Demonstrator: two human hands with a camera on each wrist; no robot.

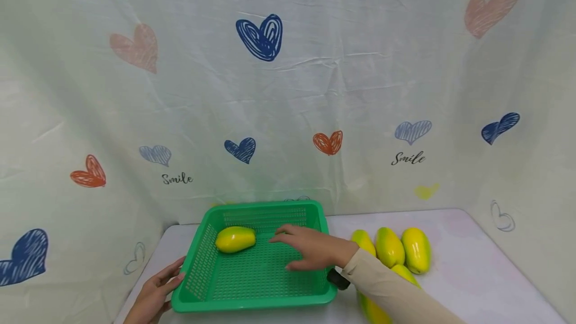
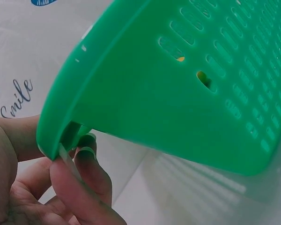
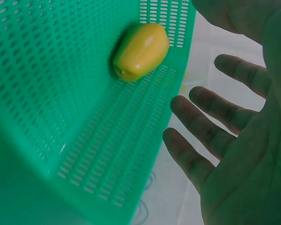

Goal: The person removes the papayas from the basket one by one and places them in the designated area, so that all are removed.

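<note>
A green plastic basket [image 1: 254, 305] with slotted walls stands on the table. Inside it, by the back left, lies a single yellow papaya [image 1: 235, 239] with a greenish tint; the right wrist view shows the same papaya [image 3: 141, 52] against the wall. My left hand [image 1: 155, 291] holds the basket's left rim, and the left wrist view has the thumb and fingers pinching the rim's edge. Over the right half of the basket hovers my right hand [image 1: 308, 248], its fingers spread and holding nothing. The papaya is a little way left of those fingertips.
Several more yellow-green papayas [image 1: 416, 250] lie on the table right of the basket, some partly hidden under my right sleeve [image 1: 382, 284]. A pale cloth [image 1: 288, 104] printed with hearts hangs behind the table [image 1: 468, 264]. A black device [image 1: 338, 279] sits at my right wrist.
</note>
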